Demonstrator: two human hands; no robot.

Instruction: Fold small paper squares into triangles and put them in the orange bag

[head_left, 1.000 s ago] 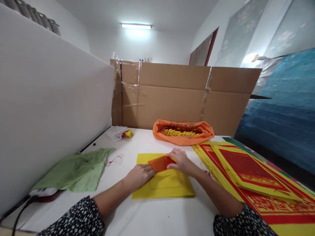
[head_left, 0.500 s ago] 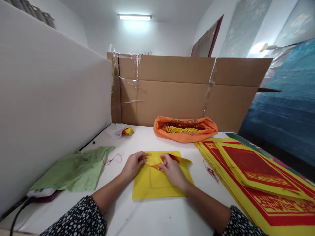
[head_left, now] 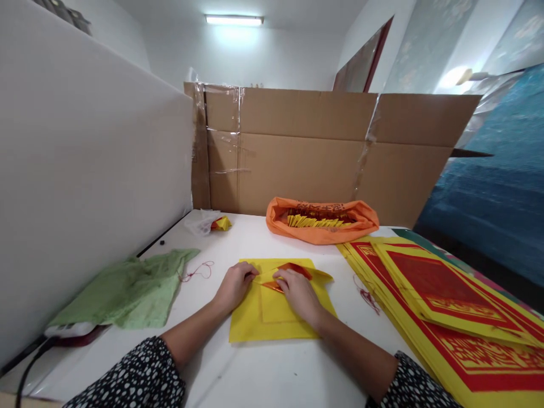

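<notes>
A sheet of yellow paper [head_left: 278, 330] lies flat on the white table in front of me, with the faint outline of a print showing through it. On its upper half is a partly folded yellow paper [head_left: 264, 276] whose red and orange side shows at the folds. My left hand [head_left: 236, 287] is closed, pinching the left end of this folded paper. The fingers of my right hand [head_left: 298, 294] are bent together on its right part, over the orange fold; the fingertips partly hide the crease.
An orange bag [head_left: 321, 235] full of folded yellow-and-red papers stands behind. Stacked red-printed yellow sheets [head_left: 450, 283] lie at right, beside red string [head_left: 369, 300]. At left are a green cloth [head_left: 127, 292], more red string [head_left: 199, 272] and a plastic bag [head_left: 199, 225]. Cardboard [head_left: 297, 164] walls the back.
My right hand has shifted slightly inward and flattened over the fold, showing more of the red side behind it. My left hand stays at the left end. The camera view has moved slightly.
</notes>
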